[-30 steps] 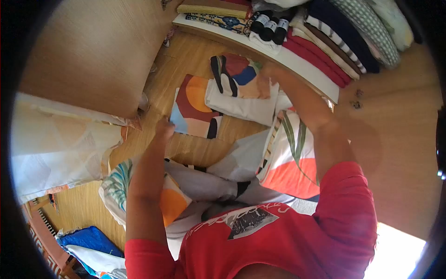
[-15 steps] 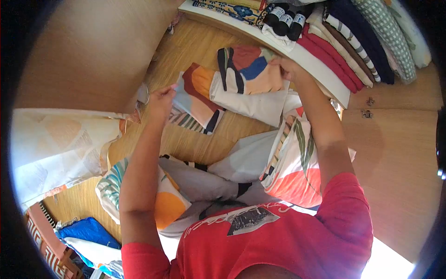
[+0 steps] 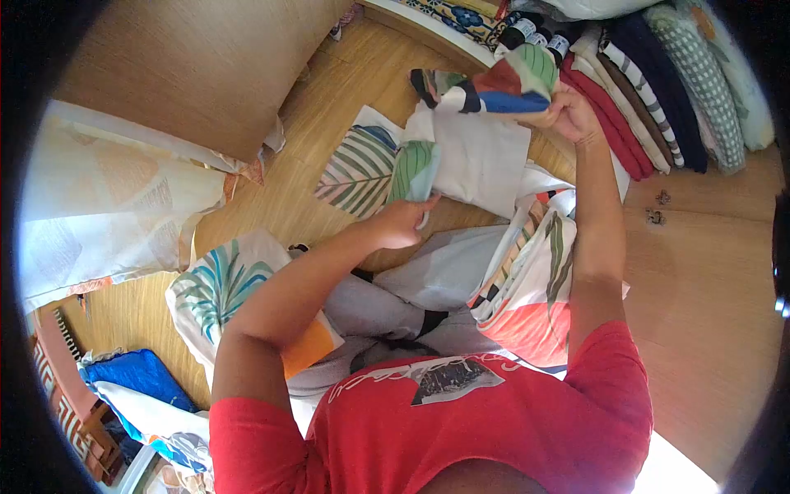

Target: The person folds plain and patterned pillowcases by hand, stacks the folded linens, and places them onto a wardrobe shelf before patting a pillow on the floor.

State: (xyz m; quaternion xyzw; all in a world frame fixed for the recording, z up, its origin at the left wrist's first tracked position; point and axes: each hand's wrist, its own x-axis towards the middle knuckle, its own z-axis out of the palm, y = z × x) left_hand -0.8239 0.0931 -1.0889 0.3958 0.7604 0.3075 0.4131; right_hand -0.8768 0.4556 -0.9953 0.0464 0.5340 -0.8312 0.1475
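Looking down in the head view, we are pinching the multicoloured cloth [image 3: 504, 87] in our right hand [image 3: 573, 117], holding it up near the shelf [image 3: 448, 34]. Our left hand [image 3: 399, 225] is pinching the edge of the green-leaf cloth [image 3: 413, 170]. Beside that, the striped-leaf cloth [image 3: 360, 169] and white cloth [image 3: 484, 156] are lying over the floor [image 3: 329, 82].

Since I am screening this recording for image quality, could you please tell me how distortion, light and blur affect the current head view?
Head view: wide-angle distortion bows the white shelf edge, with black rounded borders; glare blows out the lower-right corner; bright light washes out the pale patterned fabric at left; the multicoloured cloth in the right hand looks slightly motion-blurred.
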